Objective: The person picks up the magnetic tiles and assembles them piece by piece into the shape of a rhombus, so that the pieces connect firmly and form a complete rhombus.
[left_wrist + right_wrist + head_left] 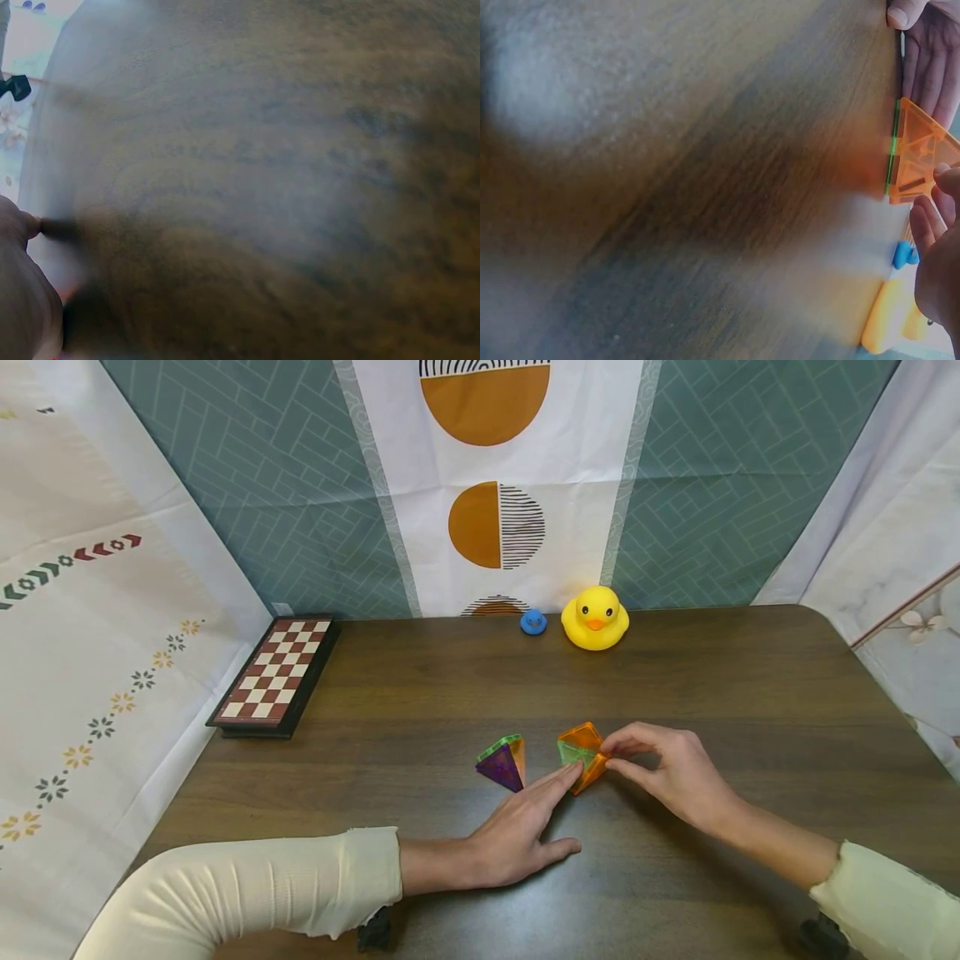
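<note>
My right hand pinches a translucent orange triangular magnetic tile between thumb and fingers. That tile stands tilted at the edge of a green tile, and another orange piece adjoins the far side. With straight fingers, my left hand reaches over the table, its fingertips at the near side of this group; exact contact is hard to tell. Just beyond the left hand sits a separate cluster of tiles, with a purple tile, a green one and an orange one. The right wrist view shows the orange tile upright along a green edge.
A brown-and-white checkered board lies at the table's back left. A small blue duck and a larger yellow duck stand at the back edge. Patterned cloths surround the dark wooden table.
</note>
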`<state>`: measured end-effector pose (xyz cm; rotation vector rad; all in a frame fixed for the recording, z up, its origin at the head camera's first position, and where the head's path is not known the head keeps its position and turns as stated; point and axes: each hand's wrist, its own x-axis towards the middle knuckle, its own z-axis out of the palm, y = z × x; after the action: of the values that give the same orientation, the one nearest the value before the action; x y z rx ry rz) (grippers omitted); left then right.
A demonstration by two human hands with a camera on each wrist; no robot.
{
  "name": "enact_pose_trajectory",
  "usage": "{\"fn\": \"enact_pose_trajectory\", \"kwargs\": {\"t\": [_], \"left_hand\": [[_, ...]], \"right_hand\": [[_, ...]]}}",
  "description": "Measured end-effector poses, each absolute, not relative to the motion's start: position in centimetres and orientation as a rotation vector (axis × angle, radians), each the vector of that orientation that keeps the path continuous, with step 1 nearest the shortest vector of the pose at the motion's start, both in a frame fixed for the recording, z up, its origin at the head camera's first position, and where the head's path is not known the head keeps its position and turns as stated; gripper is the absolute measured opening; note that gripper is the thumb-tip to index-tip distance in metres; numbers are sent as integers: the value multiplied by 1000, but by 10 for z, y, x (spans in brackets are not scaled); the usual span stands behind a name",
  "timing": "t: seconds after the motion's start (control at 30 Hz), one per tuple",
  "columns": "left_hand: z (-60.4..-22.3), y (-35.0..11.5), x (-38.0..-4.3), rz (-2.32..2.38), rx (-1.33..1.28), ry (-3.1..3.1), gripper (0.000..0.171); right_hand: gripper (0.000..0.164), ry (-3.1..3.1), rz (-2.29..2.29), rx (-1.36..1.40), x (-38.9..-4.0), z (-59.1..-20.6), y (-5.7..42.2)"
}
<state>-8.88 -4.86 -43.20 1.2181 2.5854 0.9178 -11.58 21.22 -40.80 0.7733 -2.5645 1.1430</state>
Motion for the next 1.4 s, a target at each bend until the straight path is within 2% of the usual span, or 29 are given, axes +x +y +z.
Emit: {"fn": "enact_pose_trajectory", "kwargs": {"t": [0.27, 0.5, 0.6, 1.1, 1.4], "left_hand": [[-431, -50, -87, 1021, 1200, 2582, 92], [-428, -48, -89, 1300, 1206, 2594, 79], [-425, -44, -91, 1389, 1225, 2573, 69], [-417, -14, -98, 1509, 828, 2576, 38], [-420, -5, -103, 1483, 725, 2611, 32]], "right_hand": [[49, -2542, 1125, 801, -117, -405, 216], [89, -2528, 1093, 925, -124, -402, 219], [99, -2550, 1123, 1015, -128, -400, 220], [90, -2739, 1201, 1152, -138, -397, 218], [80, -2742, 1228, 1152, -140, -400, 219]]}}
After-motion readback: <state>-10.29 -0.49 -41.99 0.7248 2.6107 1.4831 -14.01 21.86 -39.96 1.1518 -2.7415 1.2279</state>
